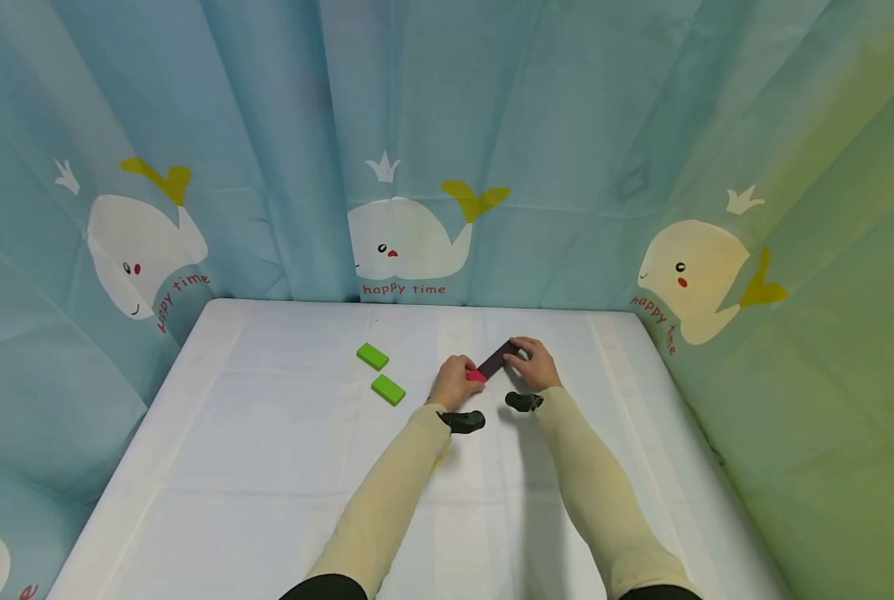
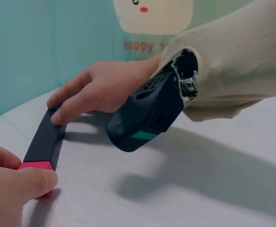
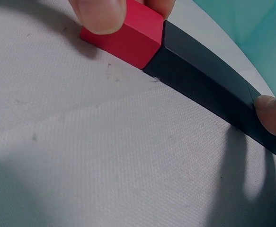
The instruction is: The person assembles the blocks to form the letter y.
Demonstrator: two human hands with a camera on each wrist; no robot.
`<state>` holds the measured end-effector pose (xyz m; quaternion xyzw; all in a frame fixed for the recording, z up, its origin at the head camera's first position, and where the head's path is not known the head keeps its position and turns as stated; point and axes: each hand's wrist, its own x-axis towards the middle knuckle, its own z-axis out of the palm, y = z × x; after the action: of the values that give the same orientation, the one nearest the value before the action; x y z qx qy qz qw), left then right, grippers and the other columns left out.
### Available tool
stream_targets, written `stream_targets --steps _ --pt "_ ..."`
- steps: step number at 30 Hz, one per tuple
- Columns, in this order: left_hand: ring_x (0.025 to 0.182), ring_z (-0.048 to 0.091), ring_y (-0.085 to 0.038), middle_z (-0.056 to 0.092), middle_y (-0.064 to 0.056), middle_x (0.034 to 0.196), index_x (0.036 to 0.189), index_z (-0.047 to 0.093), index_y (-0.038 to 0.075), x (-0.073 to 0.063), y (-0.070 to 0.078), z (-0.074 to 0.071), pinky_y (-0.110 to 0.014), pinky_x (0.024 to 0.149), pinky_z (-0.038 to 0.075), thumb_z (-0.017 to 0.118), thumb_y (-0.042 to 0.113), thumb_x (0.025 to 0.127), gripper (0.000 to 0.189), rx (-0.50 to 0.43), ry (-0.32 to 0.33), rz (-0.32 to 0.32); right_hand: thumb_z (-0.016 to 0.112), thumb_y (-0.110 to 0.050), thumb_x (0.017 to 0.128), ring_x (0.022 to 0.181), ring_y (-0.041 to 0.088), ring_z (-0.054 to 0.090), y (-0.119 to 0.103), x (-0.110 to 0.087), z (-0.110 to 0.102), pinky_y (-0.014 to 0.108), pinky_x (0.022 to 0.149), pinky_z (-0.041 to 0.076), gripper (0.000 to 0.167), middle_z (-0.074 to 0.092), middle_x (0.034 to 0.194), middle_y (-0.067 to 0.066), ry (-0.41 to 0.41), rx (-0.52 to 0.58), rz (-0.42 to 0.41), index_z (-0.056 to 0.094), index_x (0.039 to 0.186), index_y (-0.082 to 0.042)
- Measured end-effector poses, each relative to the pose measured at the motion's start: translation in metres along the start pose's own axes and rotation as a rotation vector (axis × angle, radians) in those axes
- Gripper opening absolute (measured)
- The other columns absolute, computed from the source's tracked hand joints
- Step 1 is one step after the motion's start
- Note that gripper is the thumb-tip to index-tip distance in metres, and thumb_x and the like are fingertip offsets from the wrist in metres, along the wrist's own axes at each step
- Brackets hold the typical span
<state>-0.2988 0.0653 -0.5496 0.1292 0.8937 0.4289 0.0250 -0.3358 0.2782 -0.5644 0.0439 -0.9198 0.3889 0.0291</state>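
A red block and a long black block lie end to end on the white cloth, touching, in one slanting line. My left hand pinches the red block between thumb and finger at the near end. At the far end, my right hand holds the black block, thumb on its side. A thin seam crosses the black surface close to that thumb in the right wrist view. Two green blocks lie apart from each other, left of my left hand.
The table has a white cloth, and blue curtains with whale prints hang behind and beside it. Something yellow peeks out by my left forearm, mostly hidden. A black wrist camera sticks out below my right sleeve.
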Motion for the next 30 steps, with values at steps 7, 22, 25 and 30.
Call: stream_targets --steps 7,22,25,30 --pt "0.086 0.055 -0.021 0.059 -0.011 0.097 0.105 0.064 -0.001 -0.001 0.0 0.0 -0.032 0.081 0.046 0.08 0.012 0.08 0.032 0.009 0.009 -0.001 0.067 -0.028 0.092 0.136 0.036 0.037 0.003 0.001 0.001 0.048 0.112 0.028 0.054 0.045 0.143 0.02 0.006 0.011 -0.001 0.054 0.138 -0.002" --pt "0.088 0.054 -0.019 0.059 -0.011 0.1 0.11 0.064 0.0 0.0 -0.001 -0.001 -0.032 0.082 0.046 0.08 0.016 0.082 0.035 0.002 0.003 -0.036 0.067 -0.026 0.092 0.135 0.038 0.038 -0.002 0.003 0.0 0.049 0.111 0.029 0.054 0.045 0.142 0.022 0.01 0.015 -0.019 0.054 0.138 0.0" --pt "0.087 0.053 -0.019 0.059 -0.011 0.1 0.113 0.064 0.0 0.001 -0.003 -0.002 -0.031 0.081 0.045 0.079 0.018 0.083 0.038 -0.017 -0.002 -0.013 0.066 -0.025 0.094 0.135 0.038 0.037 -0.005 -0.001 0.0 0.051 0.11 0.029 0.052 0.044 0.143 0.022 0.04 0.035 -0.024 0.054 0.138 0.0" --pt "0.09 0.055 -0.02 0.06 -0.011 0.103 0.116 0.063 -0.002 0.001 -0.016 -0.019 -0.032 0.082 0.047 0.074 0.021 0.089 0.037 -0.073 -0.008 0.059 0.066 -0.026 0.095 0.135 0.038 0.037 -0.009 -0.013 0.005 0.052 0.109 0.032 0.05 0.044 0.144 0.021 0.085 0.071 -0.06 0.056 0.136 0.0"
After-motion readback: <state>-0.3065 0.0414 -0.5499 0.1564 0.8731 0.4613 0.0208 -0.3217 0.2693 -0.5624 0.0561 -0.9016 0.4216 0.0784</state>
